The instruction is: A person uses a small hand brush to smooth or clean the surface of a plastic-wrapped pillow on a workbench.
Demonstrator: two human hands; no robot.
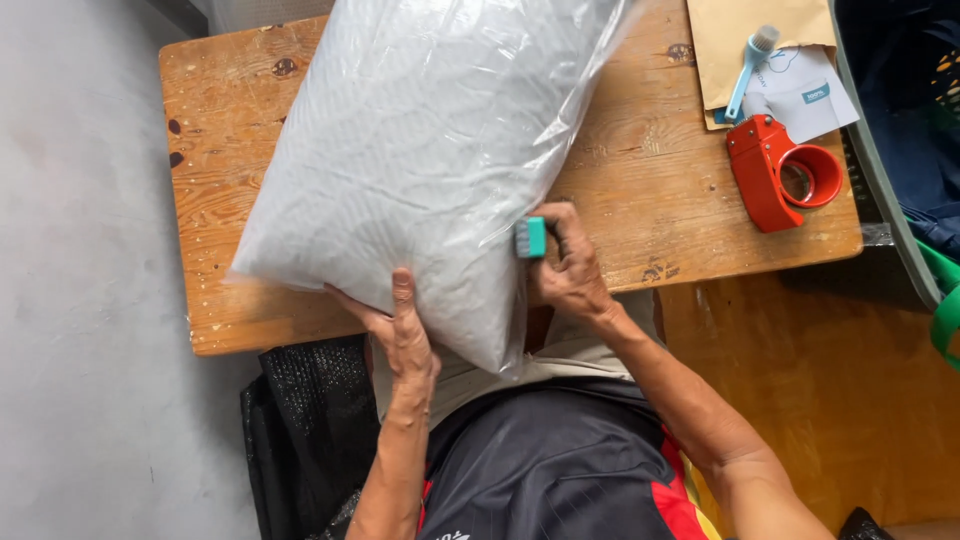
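Two hands are on a big clear plastic bag stuffed with something white, pillow-like, which is laid across the wooden table with its near corner hanging past the near edge. The left hand is spread flat and open against the bag's near edge, thumb on top, with nothing gripped. The right hand is closed around a small teal tool, pressed up against the bag's right side near that corner; what kind of tool it is can't really be made out. Further right on the table, a red tape dispenser is seen lying well apart from the bag. Just beyond it, at the far right, a brown envelope is sat under a white paper slip and a light blue brush.
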